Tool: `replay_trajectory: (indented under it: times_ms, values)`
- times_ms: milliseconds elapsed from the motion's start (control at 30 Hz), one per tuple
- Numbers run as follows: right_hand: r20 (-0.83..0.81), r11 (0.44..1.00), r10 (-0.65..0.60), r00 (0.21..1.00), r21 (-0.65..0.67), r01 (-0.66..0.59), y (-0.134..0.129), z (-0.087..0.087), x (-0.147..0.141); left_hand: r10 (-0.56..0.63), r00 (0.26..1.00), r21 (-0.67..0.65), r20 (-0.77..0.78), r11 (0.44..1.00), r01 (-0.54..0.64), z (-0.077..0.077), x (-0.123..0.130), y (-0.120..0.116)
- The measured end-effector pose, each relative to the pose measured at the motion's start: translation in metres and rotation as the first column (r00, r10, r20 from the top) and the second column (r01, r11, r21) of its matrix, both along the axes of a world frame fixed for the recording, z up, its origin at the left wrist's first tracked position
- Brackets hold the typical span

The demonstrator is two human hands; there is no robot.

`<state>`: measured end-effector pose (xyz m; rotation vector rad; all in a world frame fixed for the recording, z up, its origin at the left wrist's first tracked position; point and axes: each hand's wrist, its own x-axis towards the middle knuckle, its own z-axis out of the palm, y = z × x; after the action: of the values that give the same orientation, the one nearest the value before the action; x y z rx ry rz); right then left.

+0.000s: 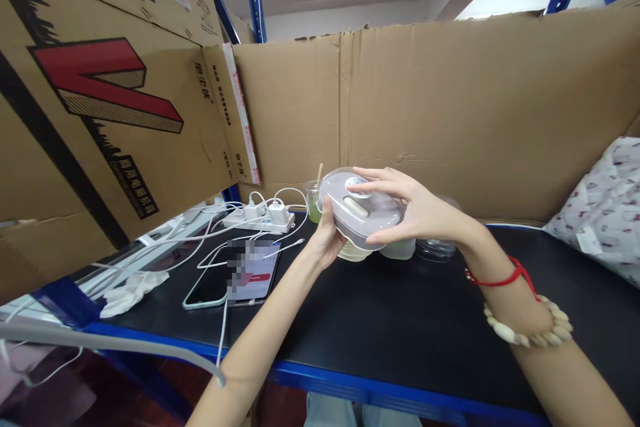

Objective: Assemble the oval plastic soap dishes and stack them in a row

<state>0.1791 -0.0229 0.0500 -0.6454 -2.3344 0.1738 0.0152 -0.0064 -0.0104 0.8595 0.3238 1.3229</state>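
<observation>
Above the desk I hold an oval food container (pixel 363 225) with a greyish see-through lid, tilted with its top towards me. The lid has a pale oblong tab and a round white sticker. My left hand (pixel 326 240) grips its near left side, thumb on the rim and fingers underneath. My right hand (pixel 417 207) spans the right part of the lid, fingers over the top by the sticker and thumb at the near edge. Behind the container stands a clear cup (pixel 313 208) with green contents and a straw. Clear plastic containers (pixel 436 250) sit partly hidden beneath my right hand.
Two phones (pixel 206 283) lie on the black desktop (pixel 380 320) at left. A white power strip (pixel 280 221) with tangled cables is behind them, a crumpled tissue (pixel 133 292) further left. Cardboard (pixel 450 107) walls the back; a large box (pixel 165 167) overhangs the left. Patterned fabric (pixel 605 207) is at right.
</observation>
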Motion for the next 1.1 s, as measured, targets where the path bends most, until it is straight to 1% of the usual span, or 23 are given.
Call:
replay_trajectory:
  times_ms: [100, 167, 200, 267, 333, 400, 467, 500, 533, 567, 600, 633, 667, 700, 733, 767, 800, 833, 867, 933, 1000, 1067, 1100]
  values:
    - [-0.022, 1.000, 0.001, 1.000, -0.007, -0.001, -0.001, 0.000, -0.004, 0.018, 1.000, 0.087, -0.014, 0.996, -0.017, -0.002, -0.003, 0.000]
    - [-0.111, 0.999, -0.011, 0.994, -0.047, 0.005, 0.000, -0.002, -0.007, 0.048, 0.999, 0.161, 0.005, 0.986, -0.048, -0.003, -0.004, 0.000]
    - [-0.178, 0.996, -0.035, 0.983, -0.090, 0.019, 0.000, -0.003, -0.009, 0.064, 0.998, 0.195, 0.014, 0.979, -0.065, -0.003, -0.005, 0.000]
    - [-0.292, 0.974, -0.127, 0.948, -0.217, 0.064, 0.001, -0.004, -0.013, 0.082, 0.997, 0.259, 0.013, 0.962, -0.082, -0.002, -0.004, -0.001]
    - [-0.340, 0.947, -0.213, 0.916, -0.304, 0.108, 0.001, -0.002, -0.013, 0.085, 0.996, 0.311, -0.007, 0.947, -0.078, -0.001, -0.003, -0.001]
    - [-0.383, 0.955, -0.223, 0.897, -0.271, 0.122, 0.001, 0.005, -0.009, 0.101, 0.995, 0.331, -0.004, 0.939, -0.094, -0.001, -0.002, 0.000]
    - [-0.472, 0.971, -0.229, 0.851, -0.168, 0.168, 0.003, 0.015, 0.006, 0.114, 0.993, 0.308, 0.017, 0.945, -0.114, 0.000, -0.002, 0.001]
    - [-0.523, 0.964, -0.265, 0.810, -0.129, 0.232, 0.005, 0.020, 0.018, 0.104, 0.995, 0.283, 0.014, 0.954, -0.103, 0.000, -0.003, 0.002]
    - [-0.574, 0.936, -0.336, 0.747, -0.116, 0.332, 0.007, 0.025, 0.033, 0.090, 0.996, 0.259, 0.007, 0.962, -0.089, 0.001, -0.004, 0.002]
    - [-0.614, 0.875, -0.442, 0.654, -0.136, 0.464, 0.009, 0.028, 0.051, 0.080, 0.997, 0.241, 0.002, 0.967, -0.078, 0.002, -0.004, 0.002]
    - [-0.629, 0.779, -0.565, 0.534, -0.192, 0.597, 0.011, 0.029, 0.071, 0.075, 0.997, 0.220, -0.002, 0.973, -0.073, 0.003, -0.005, 0.002]
    - [-0.598, 0.647, -0.694, 0.402, -0.273, 0.712, 0.013, 0.028, 0.092, 0.081, 0.997, 0.200, -0.002, 0.977, -0.079, 0.005, -0.006, 0.002]
    - [-0.513, 0.494, -0.812, 0.277, -0.354, 0.794, 0.014, 0.024, 0.113, 0.084, 0.996, 0.183, -0.006, 0.980, -0.081, 0.006, -0.006, 0.002]
    - [-0.404, 0.325, -0.902, 0.155, -0.395, 0.859, 0.016, 0.018, 0.133, 0.090, 0.996, 0.164, -0.011, 0.983, -0.087, 0.007, -0.006, 0.001]
    - [-0.268, 0.160, -0.962, 0.043, -0.435, 0.886, 0.017, 0.011, 0.152, 0.095, 0.995, 0.146, -0.018, 0.985, -0.092, 0.009, -0.006, 0.001]
    - [-0.098, 0.023, -0.995, -0.028, -0.492, 0.870, 0.018, 0.002, 0.168, 0.098, 0.995, 0.131, -0.026, 0.987, -0.093, 0.010, -0.005, 0.000]
    - [-0.025, -0.030, -0.998, -0.051, -0.527, 0.849, 0.020, -0.008, 0.181, 0.099, 0.994, 0.119, -0.034, 0.988, -0.095, 0.010, -0.005, -0.001]
    - [0.021, -0.064, -0.998, -0.064, -0.556, 0.829, 0.023, -0.019, 0.192, 0.100, 0.994, 0.112, -0.040, 0.989, -0.095, 0.011, -0.005, -0.002]
    - [0.064, -0.081, -0.997, -0.053, -0.584, 0.808, 0.025, -0.029, 0.201, 0.099, 0.994, 0.108, -0.044, 0.990, -0.094, 0.012, -0.005, -0.002]
    - [0.123, -0.080, -0.992, -0.001, -0.637, 0.767, 0.031, -0.048, 0.212, 0.102, 0.994, 0.110, -0.048, 0.989, -0.097, 0.012, -0.006, -0.003]
    - [0.174, -0.099, -0.984, 0.022, -0.652, 0.752, 0.034, -0.064, 0.221, 0.119, 0.991, 0.129, -0.053, 0.985, -0.112, 0.012, -0.007, -0.003]
    - [0.216, -0.124, -0.976, 0.015, -0.617, 0.777, 0.035, -0.077, 0.229, 0.161, 0.985, 0.177, -0.067, 0.973, -0.147, 0.011, -0.008, -0.002]
    - [0.217, -0.111, -0.976, 0.021, -0.579, 0.807, 0.035, -0.082, 0.234, 0.194, 0.978, 0.209, -0.074, 0.962, -0.175, 0.010, -0.009, -0.001]
